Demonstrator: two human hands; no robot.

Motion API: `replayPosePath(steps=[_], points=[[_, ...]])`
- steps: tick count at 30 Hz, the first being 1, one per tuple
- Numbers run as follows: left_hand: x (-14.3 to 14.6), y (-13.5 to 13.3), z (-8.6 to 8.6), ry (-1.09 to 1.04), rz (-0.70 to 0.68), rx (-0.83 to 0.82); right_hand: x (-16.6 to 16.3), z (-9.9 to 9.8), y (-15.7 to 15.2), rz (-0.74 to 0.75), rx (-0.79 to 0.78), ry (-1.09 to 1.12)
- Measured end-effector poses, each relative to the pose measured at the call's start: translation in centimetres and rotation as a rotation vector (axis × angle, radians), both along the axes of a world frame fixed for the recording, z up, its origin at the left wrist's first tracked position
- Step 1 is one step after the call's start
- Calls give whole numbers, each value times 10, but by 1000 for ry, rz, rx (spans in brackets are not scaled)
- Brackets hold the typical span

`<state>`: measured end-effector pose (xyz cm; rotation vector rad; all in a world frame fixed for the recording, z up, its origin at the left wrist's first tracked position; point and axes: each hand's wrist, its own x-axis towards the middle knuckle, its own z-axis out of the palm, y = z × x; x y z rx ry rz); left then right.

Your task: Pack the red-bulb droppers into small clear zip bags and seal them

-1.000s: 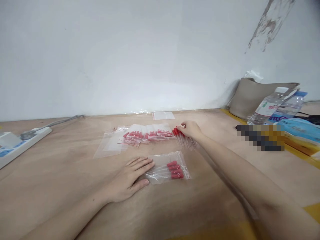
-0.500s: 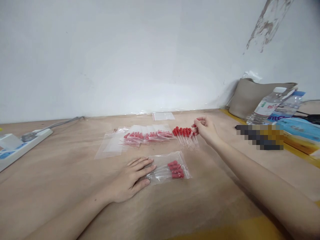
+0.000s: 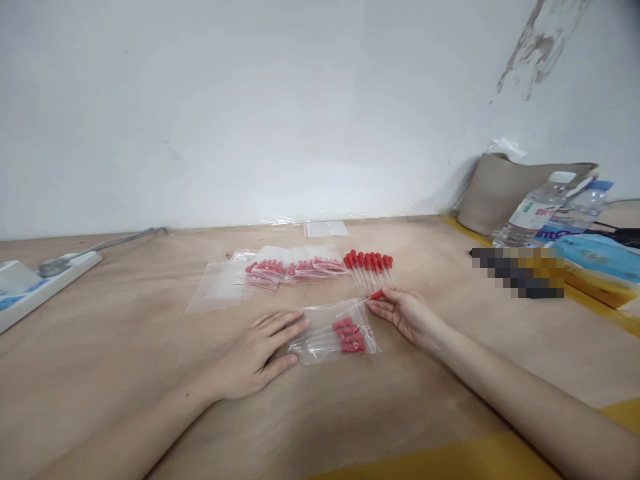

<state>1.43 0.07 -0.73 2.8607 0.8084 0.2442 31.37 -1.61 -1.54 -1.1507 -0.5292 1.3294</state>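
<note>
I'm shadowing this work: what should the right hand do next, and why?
The right hand should probably ease its red-bulbed dropper into the zip bag: the dropper overlaps the bag, four similar droppers lie inside, and the left hand touches it.

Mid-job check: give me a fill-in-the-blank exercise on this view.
The right hand holds a dropper whose bulb is coloured ____.
The left hand, fingertips at the zip bag, lies palm ____.
The front water bottle has a cap coloured ____.
The power strip lies on the picture's ____ side.
Missing words: red; down; white; left.
</note>
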Motion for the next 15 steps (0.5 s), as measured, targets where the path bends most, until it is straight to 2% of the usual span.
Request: replayPosePath(steps=[8,15], points=[[0,-1,0,-8,11,-3,-6,-2,-11,373,111,-329],[0,-1,0,-22,10,-2,-17,4,2,482,50,-429]])
